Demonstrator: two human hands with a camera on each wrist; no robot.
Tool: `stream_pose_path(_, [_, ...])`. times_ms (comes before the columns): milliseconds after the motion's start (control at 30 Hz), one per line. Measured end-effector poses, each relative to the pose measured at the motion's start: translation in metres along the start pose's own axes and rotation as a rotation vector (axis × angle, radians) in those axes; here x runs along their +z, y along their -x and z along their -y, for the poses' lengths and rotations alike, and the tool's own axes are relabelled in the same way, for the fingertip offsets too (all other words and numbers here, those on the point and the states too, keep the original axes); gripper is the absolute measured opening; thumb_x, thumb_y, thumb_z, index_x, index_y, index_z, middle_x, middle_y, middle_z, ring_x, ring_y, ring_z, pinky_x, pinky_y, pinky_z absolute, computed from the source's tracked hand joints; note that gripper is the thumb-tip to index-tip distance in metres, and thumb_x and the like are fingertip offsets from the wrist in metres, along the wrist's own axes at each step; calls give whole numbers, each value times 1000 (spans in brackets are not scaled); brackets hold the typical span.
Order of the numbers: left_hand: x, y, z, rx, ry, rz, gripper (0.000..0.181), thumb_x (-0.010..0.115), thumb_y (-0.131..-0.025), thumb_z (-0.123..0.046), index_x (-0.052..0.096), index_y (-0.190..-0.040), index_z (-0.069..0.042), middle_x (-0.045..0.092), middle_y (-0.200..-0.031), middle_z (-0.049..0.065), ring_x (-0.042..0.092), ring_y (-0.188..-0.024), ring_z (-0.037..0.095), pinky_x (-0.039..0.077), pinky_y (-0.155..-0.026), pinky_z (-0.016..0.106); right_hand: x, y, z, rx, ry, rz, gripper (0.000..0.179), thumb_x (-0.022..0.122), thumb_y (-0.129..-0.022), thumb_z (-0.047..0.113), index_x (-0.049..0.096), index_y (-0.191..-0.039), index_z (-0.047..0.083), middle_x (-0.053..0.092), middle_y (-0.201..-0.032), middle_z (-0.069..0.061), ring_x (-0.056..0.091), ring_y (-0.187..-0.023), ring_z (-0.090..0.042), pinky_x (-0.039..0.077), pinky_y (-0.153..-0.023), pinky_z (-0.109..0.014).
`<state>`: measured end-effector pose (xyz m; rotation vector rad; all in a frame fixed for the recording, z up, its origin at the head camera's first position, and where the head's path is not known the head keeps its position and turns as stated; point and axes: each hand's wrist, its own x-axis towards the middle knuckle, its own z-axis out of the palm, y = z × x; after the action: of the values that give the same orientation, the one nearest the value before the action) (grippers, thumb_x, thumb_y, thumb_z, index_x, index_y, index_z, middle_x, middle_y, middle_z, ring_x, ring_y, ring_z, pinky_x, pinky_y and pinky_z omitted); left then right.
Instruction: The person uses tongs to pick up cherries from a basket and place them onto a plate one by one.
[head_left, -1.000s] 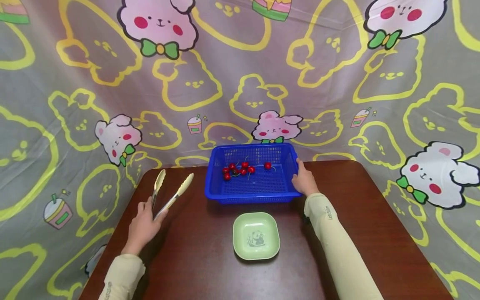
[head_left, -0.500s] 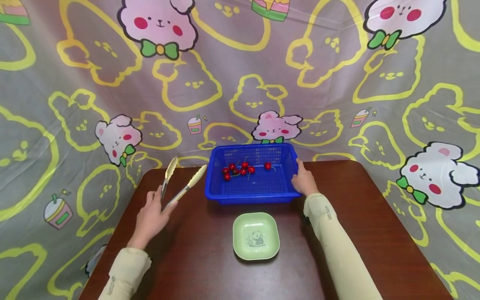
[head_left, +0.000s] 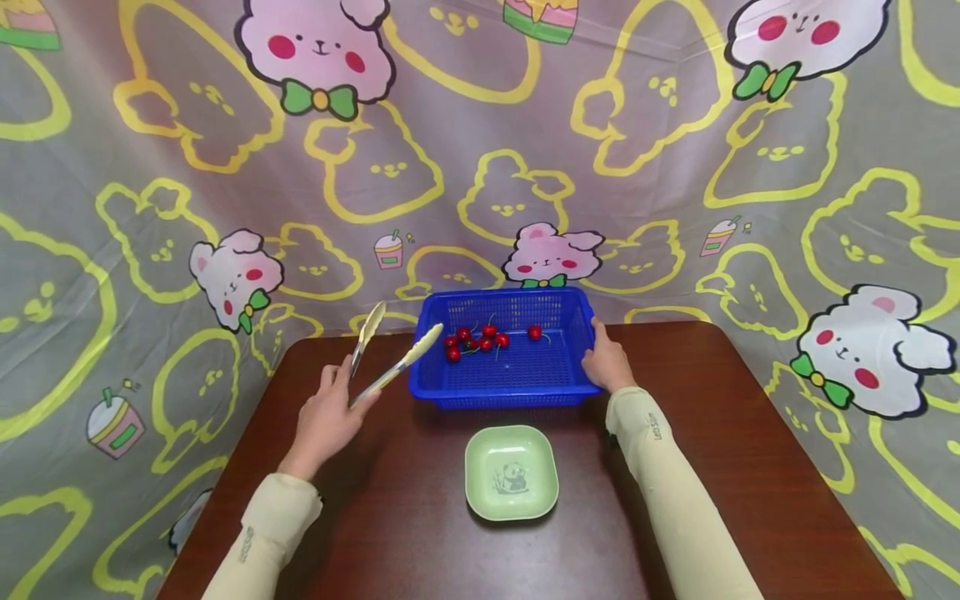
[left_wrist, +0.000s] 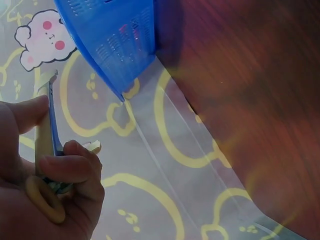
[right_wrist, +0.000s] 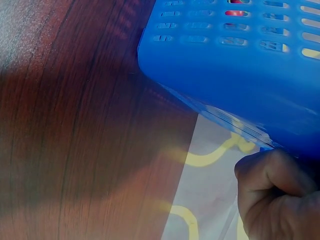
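Note:
In the head view my left hand [head_left: 327, 425] grips a pair of tongs [head_left: 408, 357] whose two arms are spread apart. One tip of the tongs overlaps the left rim of a blue plastic basket [head_left: 517, 390]; the other is left of it. Several red cherries [head_left: 486, 343] with stems lie inside, most clustered on the left and one farther right. My right hand [head_left: 609, 360] holds the basket's right rim, and the right wrist view shows its fingers curled at that edge. In front of the basket sits a square green plate [head_left: 512, 500] with a panda print, nothing on it.
Everything stands on a dark brown wooden table [head_left: 720, 433] with rounded back corners. A grey patterned cloth [head_left: 645, 183] hangs close behind the table and along both sides. The basket is near the table's back edge.
My left hand has moved right and slightly forward with the tongs, bringing them from beside the basket to its left rim. My right hand, the basket and the plate stay put.

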<state>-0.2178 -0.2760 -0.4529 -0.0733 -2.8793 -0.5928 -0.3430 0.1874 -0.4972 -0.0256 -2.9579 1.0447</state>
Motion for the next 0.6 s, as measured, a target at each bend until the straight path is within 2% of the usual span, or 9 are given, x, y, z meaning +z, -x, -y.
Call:
stream_pose_path(433, [11, -22, -23, 61, -56, -2, 85, 67, -97, -47, 33, -160, -1, 48, -130, 22, 59, -67, 30, 50, -67, 50, 0, 1, 3, -7, 10, -5, 71, 46, -102, 10, 15, -165, 7, 55, -135, -42, 61, -116, -54, 47, -101, -63])
stream_pose_path(600, [18, -34, -33, 90, -73, 10, 84, 67, -97, -49, 34, -160, -3, 49, -124, 19, 55, -62, 27, 47, -61, 45, -1, 2, 3, -5, 9, 0, 72, 45, -102, 10, 13, -166, 7, 54, -136, -42, 62, -115, -53, 47, -100, -63])
